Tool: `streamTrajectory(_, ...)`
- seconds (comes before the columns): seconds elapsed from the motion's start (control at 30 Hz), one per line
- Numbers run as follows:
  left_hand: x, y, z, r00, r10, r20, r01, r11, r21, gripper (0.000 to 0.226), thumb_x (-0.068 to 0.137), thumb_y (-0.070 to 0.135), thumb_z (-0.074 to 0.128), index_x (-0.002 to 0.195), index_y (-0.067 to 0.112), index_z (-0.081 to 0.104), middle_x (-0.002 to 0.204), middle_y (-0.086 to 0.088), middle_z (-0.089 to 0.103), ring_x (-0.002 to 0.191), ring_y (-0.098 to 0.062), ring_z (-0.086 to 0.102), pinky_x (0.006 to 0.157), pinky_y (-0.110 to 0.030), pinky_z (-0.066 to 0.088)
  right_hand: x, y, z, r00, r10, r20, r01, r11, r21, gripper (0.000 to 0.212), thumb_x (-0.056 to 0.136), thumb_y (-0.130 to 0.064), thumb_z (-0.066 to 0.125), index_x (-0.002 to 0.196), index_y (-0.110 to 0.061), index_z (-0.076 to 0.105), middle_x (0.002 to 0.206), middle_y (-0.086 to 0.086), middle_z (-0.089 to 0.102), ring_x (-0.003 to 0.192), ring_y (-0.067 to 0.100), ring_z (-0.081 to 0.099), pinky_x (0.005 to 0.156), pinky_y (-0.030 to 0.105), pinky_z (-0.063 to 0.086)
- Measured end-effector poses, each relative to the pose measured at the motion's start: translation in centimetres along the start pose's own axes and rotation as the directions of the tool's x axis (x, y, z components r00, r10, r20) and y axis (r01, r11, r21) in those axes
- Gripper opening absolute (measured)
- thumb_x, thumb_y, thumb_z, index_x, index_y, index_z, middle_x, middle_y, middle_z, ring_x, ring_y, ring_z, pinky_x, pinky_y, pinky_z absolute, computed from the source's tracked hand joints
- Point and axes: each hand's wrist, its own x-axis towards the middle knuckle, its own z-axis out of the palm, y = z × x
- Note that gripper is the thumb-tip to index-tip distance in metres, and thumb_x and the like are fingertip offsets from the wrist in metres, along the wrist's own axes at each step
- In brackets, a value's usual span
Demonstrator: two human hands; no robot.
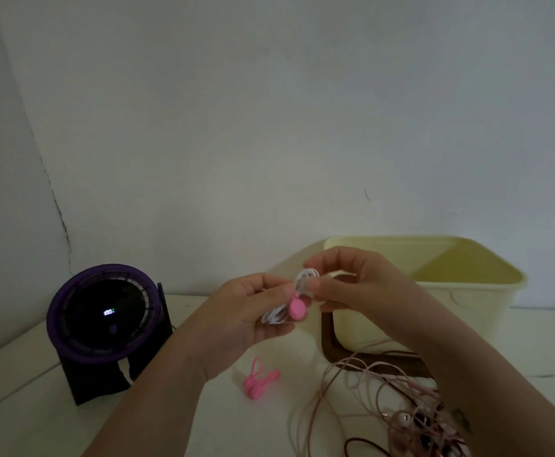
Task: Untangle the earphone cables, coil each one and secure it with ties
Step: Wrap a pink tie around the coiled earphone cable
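White earphone cable (304, 278), coiled, held up between both hands over the table (22, 390). Left hand (253, 311): fingers curled round the coil's lower loops. Right hand (352, 285): thumb and forefinger pinched on the upper loops. Pink tie (296, 309) sits against the coil's middle, between the two grips; whether it closes round the coil, cannot tell. Spare pink ties (259, 380) lie below the left hand. Tangled cables (401, 407) lie under the right wrist. Yellow bin (467, 285) stands behind the right hand, purple fan (104, 318) left of the left hand
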Motion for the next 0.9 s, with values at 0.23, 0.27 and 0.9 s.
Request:
streamTrajectory(0.23, 0.3, 0.2, 0.8, 0.997, 0.04, -0.073, -0.062, 0.942, -0.328, 0.025, 0.071, 0.014, 0.06, 0.09, -0.002, 0.059, 0.072, -0.011, 0.066, 0.061, -0.013, 0.064, 0.06, -0.024, 0.057, -0.4, -0.4, 2.0, 0.918, -0.374, -0.132, 0.293, 0.864, -0.409, 0.036, 0.07, -0.026, 0.078, 0.088, -0.035, 0.048, 0.088, -0.01, 0.056, 0.071, 0.008, 0.057, 0.061, 0.022, 0.051)
streamTrajectory(0.27, 0.3, 0.2, 0.9, 0.998, 0.042, -0.056, -0.058, 0.938, -0.341, 0.026, 0.072, 0.014, 0.06, 0.092, -0.002, 0.059, 0.072, -0.01, 0.066, 0.06, -0.013, 0.063, 0.061, -0.025, 0.057, -0.3, -0.2, 2.2, 0.897, -0.43, -0.104, 0.336, 0.815, -0.473, 0.036, 0.071, -0.022, 0.078, 0.085, -0.036, 0.048, 0.087, -0.011, 0.056, 0.073, 0.01, 0.057, 0.061, 0.021, 0.05)
streamTrajectory(0.9, -0.2, 0.4, 0.4, 0.99, 0.142, -0.024, -0.139, 0.986, 0.093, 0.023, 0.077, 0.017, 0.064, 0.099, 0.01, 0.068, 0.083, -0.002, 0.072, 0.075, -0.006, 0.066, 0.062, -0.018, 0.051, 0.0, -0.3, 0.1, 0.988, -0.142, -0.059, 0.134, 0.983, -0.122, 0.014, 0.078, -0.018, 0.072, 0.091, -0.018, 0.068, 0.079, 0.002, 0.073, 0.066, 0.014, 0.065, 0.06, 0.021, 0.051)
